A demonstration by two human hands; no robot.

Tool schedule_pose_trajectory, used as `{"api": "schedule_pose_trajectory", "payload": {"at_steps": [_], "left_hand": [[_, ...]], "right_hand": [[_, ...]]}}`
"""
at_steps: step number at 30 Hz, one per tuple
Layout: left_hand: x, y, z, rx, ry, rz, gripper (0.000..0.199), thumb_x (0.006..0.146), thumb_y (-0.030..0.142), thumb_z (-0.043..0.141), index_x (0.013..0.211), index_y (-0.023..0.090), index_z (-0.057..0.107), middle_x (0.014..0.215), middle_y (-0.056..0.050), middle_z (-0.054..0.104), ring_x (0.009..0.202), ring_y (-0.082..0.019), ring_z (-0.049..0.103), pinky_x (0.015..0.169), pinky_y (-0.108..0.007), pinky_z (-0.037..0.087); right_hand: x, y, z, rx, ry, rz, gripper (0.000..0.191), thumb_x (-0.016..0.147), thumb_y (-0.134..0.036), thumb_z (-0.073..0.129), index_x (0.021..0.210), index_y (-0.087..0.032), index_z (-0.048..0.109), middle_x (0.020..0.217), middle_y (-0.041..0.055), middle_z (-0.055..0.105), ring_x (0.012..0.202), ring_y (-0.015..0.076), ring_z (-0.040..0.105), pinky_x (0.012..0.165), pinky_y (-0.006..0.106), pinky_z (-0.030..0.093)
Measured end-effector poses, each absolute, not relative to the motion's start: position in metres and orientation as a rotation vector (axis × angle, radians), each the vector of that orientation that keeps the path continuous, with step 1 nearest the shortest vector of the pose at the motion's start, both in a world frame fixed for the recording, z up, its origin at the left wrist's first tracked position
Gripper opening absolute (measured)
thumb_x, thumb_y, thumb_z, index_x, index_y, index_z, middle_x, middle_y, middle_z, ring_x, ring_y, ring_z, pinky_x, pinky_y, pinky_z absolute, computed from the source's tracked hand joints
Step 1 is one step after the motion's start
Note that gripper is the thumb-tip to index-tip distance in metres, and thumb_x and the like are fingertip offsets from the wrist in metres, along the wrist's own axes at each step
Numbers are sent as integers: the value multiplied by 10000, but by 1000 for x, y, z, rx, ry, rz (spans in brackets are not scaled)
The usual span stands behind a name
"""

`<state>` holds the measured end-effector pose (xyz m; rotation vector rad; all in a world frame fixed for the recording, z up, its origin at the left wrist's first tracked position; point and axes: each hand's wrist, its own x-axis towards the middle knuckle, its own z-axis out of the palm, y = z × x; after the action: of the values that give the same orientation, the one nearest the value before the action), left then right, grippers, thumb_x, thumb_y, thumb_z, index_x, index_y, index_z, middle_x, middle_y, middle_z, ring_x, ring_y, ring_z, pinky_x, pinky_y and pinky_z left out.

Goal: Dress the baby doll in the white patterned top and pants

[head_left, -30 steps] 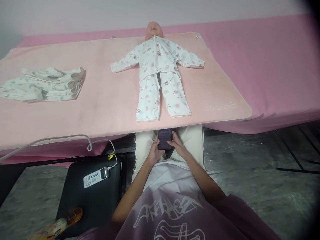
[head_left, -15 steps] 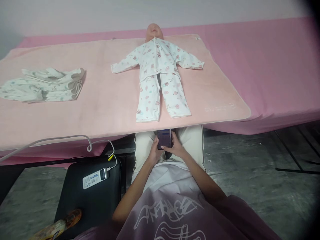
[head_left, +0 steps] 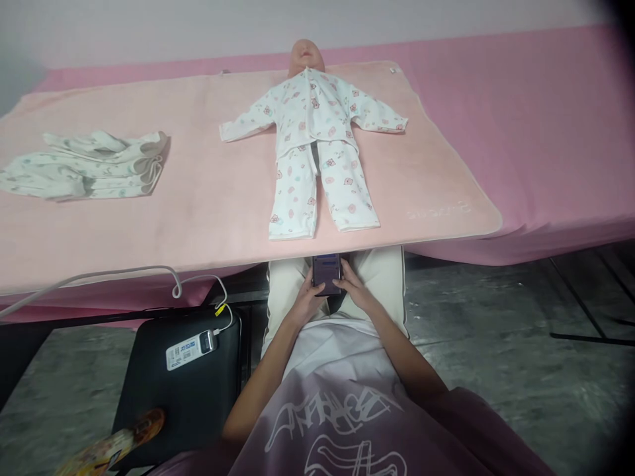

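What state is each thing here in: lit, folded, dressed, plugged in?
Bald doll in white printed clothes: dressed, face up, arms spread.
White printed cloth bundle: loosely folded.
Peach cloth blanket: spread out under both.
Dark rectangular phone: screen lit, held by left hand and right hand.
White labelled rectangular device: plugged into a pale thin cable.
Cable: curled into a loop by the blanket's near edge.

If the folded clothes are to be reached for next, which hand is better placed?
Probably the left hand: it is nearer the folded clothes than the right hand, though both hold the phone.
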<state>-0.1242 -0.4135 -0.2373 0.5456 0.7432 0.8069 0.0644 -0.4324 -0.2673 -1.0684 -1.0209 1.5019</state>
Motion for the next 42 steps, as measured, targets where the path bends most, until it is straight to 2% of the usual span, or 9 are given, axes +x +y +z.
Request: {"api": "schedule_pose_trajectory", "payload": {"at_steps": [7,13,19,26,31,37,42], "left_hand": [[-129,-413,-241,550,723,800,994,890,328,951,1768,348,485,1559,-117,742,1455,-359,702,1263,-516,519],[-125,-413,-245,545,770,831,982,909,387,948,1770,361,476,1530,-104,758,1408,-338,720,1223,-487,535],[-122,-413,-250,534,836,857,932,904,387,949,1733,377,526,1496,-76,779,1371,-312,737,1150,-421,560],[-123,-411,-248,504,734,873,914,887,386,954,1707,318,556,1487,-111,778,1447,-349,702,1228,-479,545],[-123,-411,-245,503,714,869,906,884,379,960,1698,306,568,1470,-115,786,1463,-356,695,1243,-484,539],[-125,-411,-247,515,747,858,894,886,389,962,1691,327,578,1495,-106,774,1478,-349,683,1243,-483,538],[-124,-412,-249,525,803,850,869,881,409,969,1666,329,605,1509,-100,770,1420,-342,716,1200,-471,554]], "right_hand": [[67,-433,-275,-1038,-1078,1526,938,993,-536,807,1800,-340,370,1679,70,615,1503,293,608,1331,461,483],[65,-433,-270,-988,-1043,1542,850,1016,-484,772,1781,-365,420,1690,41,614,1551,300,570,1344,465,460],[64,-433,-275,-1006,-1037,1545,899,992,-498,799,1785,-361,400,1695,45,608,1540,309,579,1353,482,452],[68,-434,-282,-1045,-1136,1524,954,1010,-578,807,1814,-348,348,1748,86,538,1595,304,525,1380,486,412],[67,-435,-288,-1038,-1139,1517,967,1017,-603,799,1824,-352,329,1761,89,528,1560,292,561,1361,471,438],[67,-434,-286,-1057,-1137,1517,980,1012,-603,798,1830,-352,322,1755,89,529,1540,292,571,1356,471,444],[68,-435,-278,-1033,-1096,1548,929,1009,-537,787,1818,-361,363,1727,66,568,1531,304,574,1335,472,461]]}}
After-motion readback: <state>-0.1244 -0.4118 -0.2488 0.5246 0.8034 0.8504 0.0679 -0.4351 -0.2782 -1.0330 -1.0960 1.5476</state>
